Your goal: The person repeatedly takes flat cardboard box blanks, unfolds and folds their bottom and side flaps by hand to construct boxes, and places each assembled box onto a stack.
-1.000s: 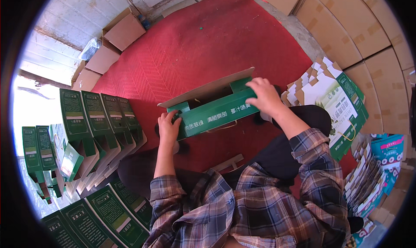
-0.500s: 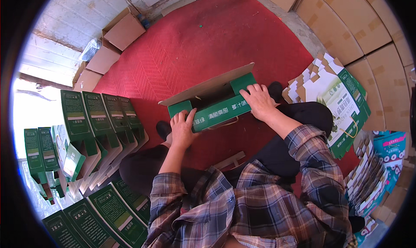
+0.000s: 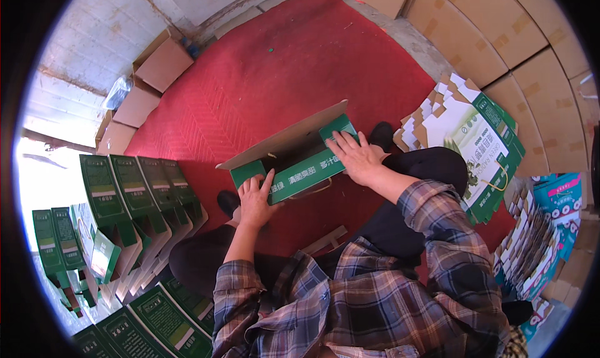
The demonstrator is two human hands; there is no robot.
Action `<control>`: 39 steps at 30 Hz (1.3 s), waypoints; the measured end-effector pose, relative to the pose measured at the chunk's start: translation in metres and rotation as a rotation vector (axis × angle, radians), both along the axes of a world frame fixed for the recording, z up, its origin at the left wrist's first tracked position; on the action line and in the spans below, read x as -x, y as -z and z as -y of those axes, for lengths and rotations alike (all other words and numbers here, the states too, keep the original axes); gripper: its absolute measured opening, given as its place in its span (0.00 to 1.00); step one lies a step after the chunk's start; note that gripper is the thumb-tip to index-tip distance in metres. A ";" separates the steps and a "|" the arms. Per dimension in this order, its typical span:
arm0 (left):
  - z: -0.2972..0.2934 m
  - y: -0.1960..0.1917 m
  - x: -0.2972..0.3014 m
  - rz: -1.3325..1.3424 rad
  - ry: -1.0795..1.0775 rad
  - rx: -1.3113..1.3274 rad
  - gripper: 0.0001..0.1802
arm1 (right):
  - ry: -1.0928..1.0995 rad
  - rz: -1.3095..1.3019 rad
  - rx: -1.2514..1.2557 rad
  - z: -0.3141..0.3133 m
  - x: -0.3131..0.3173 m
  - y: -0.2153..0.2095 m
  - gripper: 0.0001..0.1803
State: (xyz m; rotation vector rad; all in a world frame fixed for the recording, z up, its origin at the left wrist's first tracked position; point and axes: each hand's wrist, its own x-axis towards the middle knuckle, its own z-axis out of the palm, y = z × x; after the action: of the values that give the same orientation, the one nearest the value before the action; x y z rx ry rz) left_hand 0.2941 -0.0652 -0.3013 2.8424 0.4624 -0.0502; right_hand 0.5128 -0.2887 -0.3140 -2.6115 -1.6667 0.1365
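Note:
Between my knees is a green gift carton (image 3: 306, 175), open at the top, its inside dark. A plain brown flap (image 3: 290, 133) stands raised along the far side. Green end flaps lie at the carton's left and right. My left hand (image 3: 255, 201) grips the left near corner, fingers over the end and thumb against the green panel. At the right end my right hand (image 3: 359, 161) holds the corner, its fingers laid over the green edge. A cord handle (image 3: 312, 190) hangs on the near side. The undersides of both hands are hidden.
Green cartons (image 3: 103, 186) stand in rows at my left. On the right lie stacked flat white-and-green cartons (image 3: 465, 130) and teal folded cartons (image 3: 556, 201). Large brown boxes (image 3: 462, 30) line the right wall. Brown open boxes (image 3: 164, 61) stand far left, beyond the red carpet (image 3: 281, 64).
The view has shifted slightly, so the carton and both hands appear a little further left and lower. The right fingers lie more stretched over the corner. The brown flap is still raised.

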 end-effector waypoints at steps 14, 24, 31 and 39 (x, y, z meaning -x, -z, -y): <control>0.015 -0.001 -0.018 0.060 0.085 -0.046 0.44 | 0.195 -0.175 0.051 0.001 -0.013 -0.040 0.31; -0.026 -0.006 -0.009 0.153 -0.341 0.151 0.46 | 0.097 -0.578 -0.345 0.037 -0.044 -0.108 0.32; -0.055 -0.036 0.016 0.727 -0.795 0.972 0.49 | 0.278 -0.804 -0.239 0.030 -0.043 -0.099 0.31; -0.128 -0.257 0.072 1.563 -0.699 1.136 0.26 | 0.356 -0.784 -0.168 0.025 -0.046 -0.102 0.31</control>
State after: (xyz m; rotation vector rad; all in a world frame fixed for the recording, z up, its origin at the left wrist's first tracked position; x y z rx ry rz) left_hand 0.2219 0.0630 -0.0444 0.9334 0.6252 1.3479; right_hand 0.5587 -0.3139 -0.2119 -2.2223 -0.8956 0.8301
